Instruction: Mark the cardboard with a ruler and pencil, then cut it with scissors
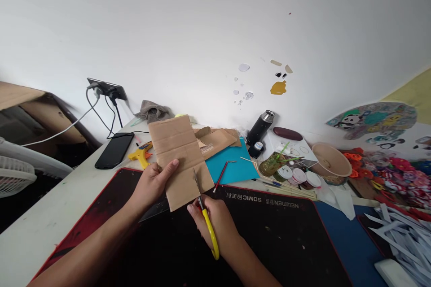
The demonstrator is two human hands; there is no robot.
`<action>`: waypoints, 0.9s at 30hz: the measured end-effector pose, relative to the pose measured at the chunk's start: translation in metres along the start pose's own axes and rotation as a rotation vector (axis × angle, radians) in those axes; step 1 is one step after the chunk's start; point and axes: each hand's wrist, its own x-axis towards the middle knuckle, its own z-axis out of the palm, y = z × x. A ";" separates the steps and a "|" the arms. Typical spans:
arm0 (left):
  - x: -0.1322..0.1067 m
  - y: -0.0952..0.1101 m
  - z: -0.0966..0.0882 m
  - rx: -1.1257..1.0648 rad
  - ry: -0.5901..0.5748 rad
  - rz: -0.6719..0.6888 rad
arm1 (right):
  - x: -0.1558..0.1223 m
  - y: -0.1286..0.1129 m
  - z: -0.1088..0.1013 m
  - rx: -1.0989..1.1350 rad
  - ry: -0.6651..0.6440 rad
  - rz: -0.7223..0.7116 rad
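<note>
A creased brown piece of cardboard (pixel 178 152) is held up over the black desk mat by my left hand (pixel 156 184), whose thumb presses on its near face while the other fingers are hidden behind it. My right hand (pixel 215 219) is closed on scissors (pixel 210 228) with a yellow handle. Their blades lie across the lower right part of the cardboard, pointing up and away from me. Whether the blades have cut into it, I cannot tell.
Behind the cardboard lie more cardboard pieces (pixel 220 141), a blue sheet (pixel 232 163) and a red pencil-like stick (pixel 220 177). A yellow glue gun (pixel 141 154) and a phone (pixel 114 150) are left. A black flask (pixel 261 126), jars (pixel 284 173) and paper strips (pixel 404 237) are right.
</note>
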 end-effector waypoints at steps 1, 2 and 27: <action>-0.001 0.002 0.000 0.018 0.012 0.004 | 0.000 0.000 0.000 -0.006 0.012 -0.008; -0.002 0.004 0.001 0.026 0.019 0.009 | 0.000 0.000 0.000 -0.013 0.021 -0.013; 0.005 0.011 -0.003 -0.017 -0.043 -0.062 | 0.002 0.008 0.025 -0.001 0.062 0.021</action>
